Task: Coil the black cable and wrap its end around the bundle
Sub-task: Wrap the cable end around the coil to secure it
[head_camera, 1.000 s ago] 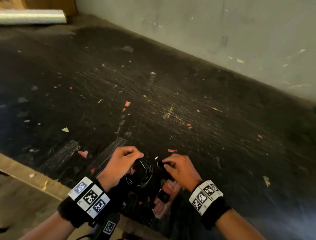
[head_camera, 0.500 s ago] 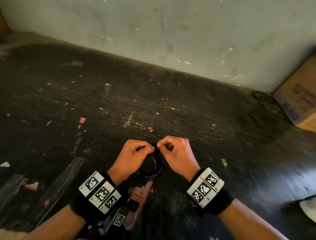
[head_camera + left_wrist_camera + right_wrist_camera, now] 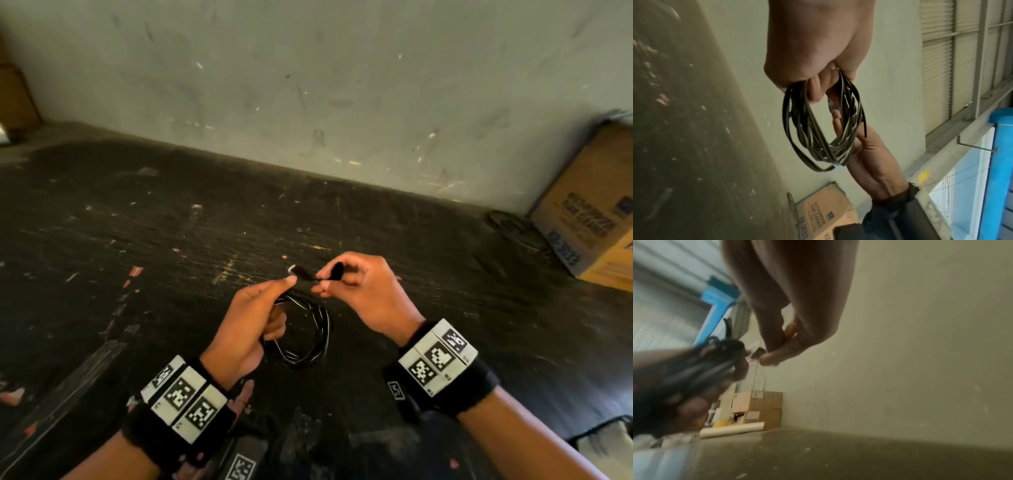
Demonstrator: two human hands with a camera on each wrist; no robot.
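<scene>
- Coiled black cable (image 3: 303,330) hanging lower centre of frame, clamped in left hand (image 3: 248,325).
- Free end (image 3: 337,270) now drawn clear of bundle, pinched by right hand (image 3: 363,291).
- Wrapping judged next.

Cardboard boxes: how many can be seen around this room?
3. One printed cardboard box stands against the wall at the table's far right. Two plain stacked boxes show in the right wrist view, one on the other, against the wall behind a paper roll. Others may be hidden.
</scene>
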